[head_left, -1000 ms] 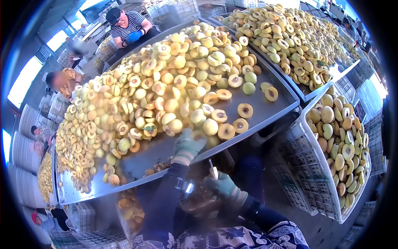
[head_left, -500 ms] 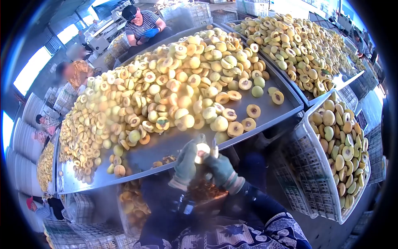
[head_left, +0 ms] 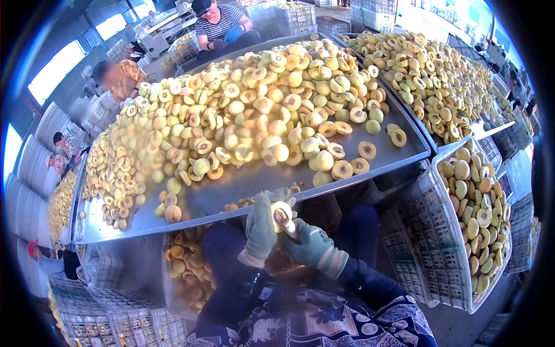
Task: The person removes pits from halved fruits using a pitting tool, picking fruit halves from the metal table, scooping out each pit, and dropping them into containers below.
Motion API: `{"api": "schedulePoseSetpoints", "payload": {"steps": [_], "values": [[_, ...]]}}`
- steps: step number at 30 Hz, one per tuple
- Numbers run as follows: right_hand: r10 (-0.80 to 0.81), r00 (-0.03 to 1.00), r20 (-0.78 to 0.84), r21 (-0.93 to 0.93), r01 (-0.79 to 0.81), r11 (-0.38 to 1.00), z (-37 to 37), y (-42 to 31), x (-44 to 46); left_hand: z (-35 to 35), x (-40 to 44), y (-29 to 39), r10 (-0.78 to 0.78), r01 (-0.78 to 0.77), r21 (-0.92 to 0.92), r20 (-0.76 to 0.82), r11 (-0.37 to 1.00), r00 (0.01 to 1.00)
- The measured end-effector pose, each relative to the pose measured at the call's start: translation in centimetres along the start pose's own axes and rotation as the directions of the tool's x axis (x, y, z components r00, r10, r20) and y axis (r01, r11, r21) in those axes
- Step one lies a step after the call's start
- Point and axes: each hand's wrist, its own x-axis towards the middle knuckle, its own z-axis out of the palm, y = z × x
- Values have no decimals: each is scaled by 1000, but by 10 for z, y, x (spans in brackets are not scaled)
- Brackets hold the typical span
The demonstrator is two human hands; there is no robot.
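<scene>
My left hand (head_left: 259,231), in a grey-green knit glove, grips a yellow peach half (head_left: 281,211) with its cut face turned up and a brown centre showing. My right hand (head_left: 314,246), gloved the same way, is closed around a small pitting tool (head_left: 290,229) whose end meets the brown centre; the exact shape of its tip is hidden. Both hands are above my lap, just in front of the metal table (head_left: 243,194). A large heap of halved peaches (head_left: 231,124) covers much of that table.
At right a white plastic crate (head_left: 430,231) full of peach halves leans beside the table. Another crate of fruit (head_left: 191,269) is below, left of my knees. A second heaped table (head_left: 439,81) stands at the back right. A co-worker (head_left: 222,26) sits across the table.
The peach half has tipped so its cut face shows, and the tool, earlier held upright beside it, now points into its centre. The view has shifted slightly.
</scene>
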Motion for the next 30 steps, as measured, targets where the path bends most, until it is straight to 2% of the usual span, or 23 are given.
{"api": "schedulePoseSetpoints", "payload": {"steps": [1, 4, 7, 10, 13, 14, 16, 17, 18, 21, 22, 24, 25, 26, 28, 30], "values": [[3, 1000, 4, -40, -2, 999, -3, -4, 0, -1, -1, -1, 6, -6, -1, -4, 1000, 1000], [-37, 995, 88, -110, 46, 993, -8, 4, -2, -6, 1, -1, 99, -110, 218, 61, 970, 993], [98, 960, 261, -268, -26, 963, -19, 5, 6, -9, 2, 0, -132, 130, 99, 19, 987, 991], [136, 910, 391, -80, -114, 990, -28, 9, 11, -8, 9, 11, -309, 286, 223, 77, 932, 948], [156, 881, 446, -51, -148, 988, -34, 8, 9, -10, 17, 5, -442, 428, 181, 48, 886, 896], [204, 856, 475, 108, -287, 952, -35, 7, 8, -10, 14, 4, -441, 437, 61, 92, 897, 893], [273, 796, 541, 363, -514, 777, -35, 7, 5, -16, 7, -15, -92, 72, 189, 101, 979, 991], [303, 764, 570, 453, -599, 660, -35, 6, 4, -18, 3, -24, 87, -116, 248, 122, 962, 989], [329, 736, 592, 503, -656, 562, -32, 5, 6, 0, -6, -24, 197, -202, 317, 49, 927, 979], [308, 780, 544, 467, -587, 661, -21, -5, 0, -11, -10, -27, 195, -183, 331, 0, 926, 981], [293, 797, 528, 428, -548, 719, -17, 0, 0, -13, -7, -25, -13, 13, -8, -65, 1000, 998], [94, 854, 512, 211, -231, 950, -20, 3, -1, -13, -6, -11, -184, 184, -6, 11, 983, 983], [-7, 869, 496, 98, -48, 994, -23, 2, -2, -13, -7, -5, -269, 269, -3, 46, 963, 962], [87, 843, 530, 256, -257, 932, -26, -4, -4, -15, -5, -2, -355, 356, -4, 53, 935, 933], [143, 756, 639, 474, -533, 701, -27, -4, -5, -18, -4, -7, -339, 341, -26, 71, 940, 938], [68, 666, 743, 576, -688, 442, -25, 9, -7, -17, -7, -12, -282, 283, -30, 25, 959, 959]]}}
